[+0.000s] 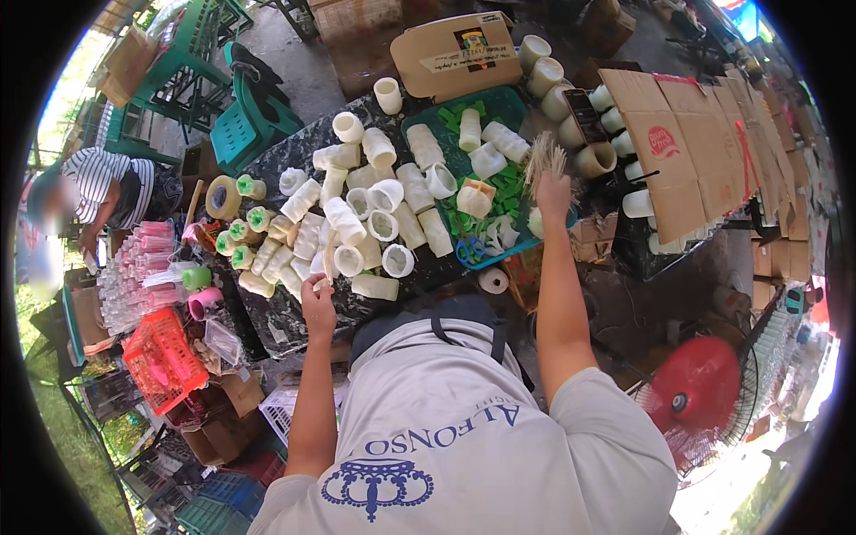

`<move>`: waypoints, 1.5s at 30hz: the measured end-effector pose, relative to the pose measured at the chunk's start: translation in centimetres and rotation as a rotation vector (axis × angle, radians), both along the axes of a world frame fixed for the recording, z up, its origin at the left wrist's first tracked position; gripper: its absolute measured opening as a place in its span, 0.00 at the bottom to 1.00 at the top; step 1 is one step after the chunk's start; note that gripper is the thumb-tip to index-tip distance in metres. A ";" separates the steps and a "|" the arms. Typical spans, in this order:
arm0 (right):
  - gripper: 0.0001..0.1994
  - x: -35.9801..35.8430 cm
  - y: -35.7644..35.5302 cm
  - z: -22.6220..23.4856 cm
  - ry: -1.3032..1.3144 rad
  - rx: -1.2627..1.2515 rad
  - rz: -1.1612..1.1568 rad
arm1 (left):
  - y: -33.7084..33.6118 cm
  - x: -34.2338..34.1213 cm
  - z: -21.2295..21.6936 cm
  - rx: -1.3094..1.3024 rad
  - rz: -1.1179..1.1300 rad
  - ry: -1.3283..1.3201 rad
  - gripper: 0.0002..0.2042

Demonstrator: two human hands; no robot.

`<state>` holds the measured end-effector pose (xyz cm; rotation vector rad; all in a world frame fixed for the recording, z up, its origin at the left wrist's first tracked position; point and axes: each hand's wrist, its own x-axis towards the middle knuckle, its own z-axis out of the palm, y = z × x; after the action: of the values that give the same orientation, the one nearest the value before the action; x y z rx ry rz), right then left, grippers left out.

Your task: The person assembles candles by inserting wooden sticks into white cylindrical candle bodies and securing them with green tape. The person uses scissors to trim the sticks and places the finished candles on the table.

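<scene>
Right hand (553, 189) fingers clench a bundle of thin sticks (544, 159); left hand (317, 299) seemingly pinches a white roll (328, 265).

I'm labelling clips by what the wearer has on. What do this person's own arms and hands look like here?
Both forearms are bare, with no gloves, and no watch or bracelet shows on either wrist. The left hand and right hand come out of short sleeves of a light grey T-shirt, which carries a dark blue crest and lettering. A dark strap crosses the shirt near the neck.

Dark marbled table (294, 308); white tubes (357, 223); teal tray (508, 107)
</scene>
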<state>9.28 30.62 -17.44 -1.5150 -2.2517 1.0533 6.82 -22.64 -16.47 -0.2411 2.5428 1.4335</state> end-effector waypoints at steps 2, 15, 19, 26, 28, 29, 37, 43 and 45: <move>0.22 -0.5 2.1 -0.2 0.000 0.020 0.004 | 0.2 0.2 0.0 0.025 0.000 -0.038 0.13; 0.21 -3.3 0.1 0.2 -0.207 0.338 0.173 | 0.5 -2.0 1.6 -0.102 -0.036 0.092 0.14; 0.19 -0.8 -2.8 2.2 -0.142 0.441 0.186 | -0.5 -2.5 1.0 -0.124 -0.013 0.081 0.15; 0.09 3.5 -5.5 1.8 -0.066 0.318 0.158 | -1.2 -4.0 0.5 -0.157 -0.014 0.087 0.15; 0.09 3.2 -3.9 1.4 -0.062 0.378 0.142 | -1.7 -5.0 0.1 -0.276 -0.089 0.166 0.17; 0.09 2.4 -2.7 1.3 -0.054 0.424 0.136 | -1.9 -5.5 -0.4 -0.327 -0.125 0.227 0.17; 0.14 -3.2 4.3 -1.2 -0.215 0.385 0.208 | -0.8 -10.5 -3.9 -0.462 -0.290 0.216 0.23; 0.12 -3.5 5.3 -2.6 -0.082 0.270 0.168 | 1.0 -10.2 -4.6 -0.401 -0.208 0.110 0.21; 0.12 -3.1 5.6 -2.8 -0.009 0.254 0.149 | 1.6 -9.8 -4.1 -0.389 -0.165 0.130 0.20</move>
<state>6.14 36.23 -20.23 -1.2682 -2.4269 0.7601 -2.98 -20.99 -20.62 0.0053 2.8544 0.9167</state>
